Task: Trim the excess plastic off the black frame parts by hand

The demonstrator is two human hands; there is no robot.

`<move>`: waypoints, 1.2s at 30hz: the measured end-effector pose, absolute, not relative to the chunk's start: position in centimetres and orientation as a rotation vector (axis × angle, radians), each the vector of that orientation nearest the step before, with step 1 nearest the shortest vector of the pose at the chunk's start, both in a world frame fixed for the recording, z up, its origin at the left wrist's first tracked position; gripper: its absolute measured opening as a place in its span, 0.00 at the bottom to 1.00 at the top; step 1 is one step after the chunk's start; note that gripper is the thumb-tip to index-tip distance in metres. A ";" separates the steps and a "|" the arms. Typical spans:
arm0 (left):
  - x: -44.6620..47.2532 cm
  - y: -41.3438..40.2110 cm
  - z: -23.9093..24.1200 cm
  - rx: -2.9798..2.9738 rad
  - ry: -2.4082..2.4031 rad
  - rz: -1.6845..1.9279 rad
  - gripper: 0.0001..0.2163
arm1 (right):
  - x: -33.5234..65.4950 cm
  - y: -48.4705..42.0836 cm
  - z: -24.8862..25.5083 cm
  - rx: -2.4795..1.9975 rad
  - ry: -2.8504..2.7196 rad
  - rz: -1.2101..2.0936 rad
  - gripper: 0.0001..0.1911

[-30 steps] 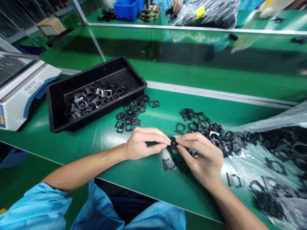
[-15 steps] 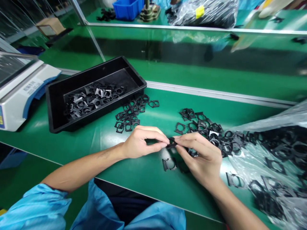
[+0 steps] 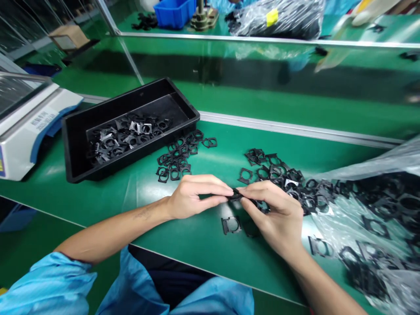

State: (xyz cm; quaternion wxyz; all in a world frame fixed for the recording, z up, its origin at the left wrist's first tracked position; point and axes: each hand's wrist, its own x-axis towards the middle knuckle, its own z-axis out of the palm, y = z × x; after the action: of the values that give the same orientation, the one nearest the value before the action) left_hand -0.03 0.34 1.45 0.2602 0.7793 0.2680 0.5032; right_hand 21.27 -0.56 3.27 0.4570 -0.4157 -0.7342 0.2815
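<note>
My left hand (image 3: pixel 193 196) and my right hand (image 3: pixel 274 214) meet above the green bench, both pinching one small black plastic frame part (image 3: pixel 235 195) between fingertips. Just below them another black frame part (image 3: pixel 231 224) lies flat on the bench. A loose spread of the same parts (image 3: pixel 288 177) lies beyond my right hand, and a smaller cluster (image 3: pixel 179 155) sits past my left hand beside a black tray (image 3: pixel 78 131) holding several more parts.
A clear plastic bag (image 3: pixel 377 218) full of black parts spills from the right. A white and blue weighing scale (image 3: pixel 29 118) stands at the left. A metal rail (image 3: pixel 295 129) borders the bench; beyond it are a blue bin (image 3: pixel 173 11) and another bag (image 3: pixel 282 17).
Both hands stay together on the small part with only slight finger shifts. Another person's hand at the top edge is gone from view.
</note>
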 end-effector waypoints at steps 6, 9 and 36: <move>0.0 0.3 1.5 2.108 0.721 1.390 0.06 | 21.3 -0.6 3.1 -0.994 -1.822 0.678 0.09; 0.0 0.3 1.5 2.117 0.712 1.403 0.06 | 21.3 -0.6 3.1 -0.975 -1.819 0.682 0.09; -0.2 0.3 1.7 2.195 0.652 1.423 0.05 | 21.3 -0.5 2.9 -0.914 -1.866 0.641 0.08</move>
State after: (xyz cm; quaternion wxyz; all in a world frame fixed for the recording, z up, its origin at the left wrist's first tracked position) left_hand -0.17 0.29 1.69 0.2209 0.7941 0.2359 0.5148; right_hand 21.26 -0.54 2.93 0.4649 -0.3720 -0.7598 0.2610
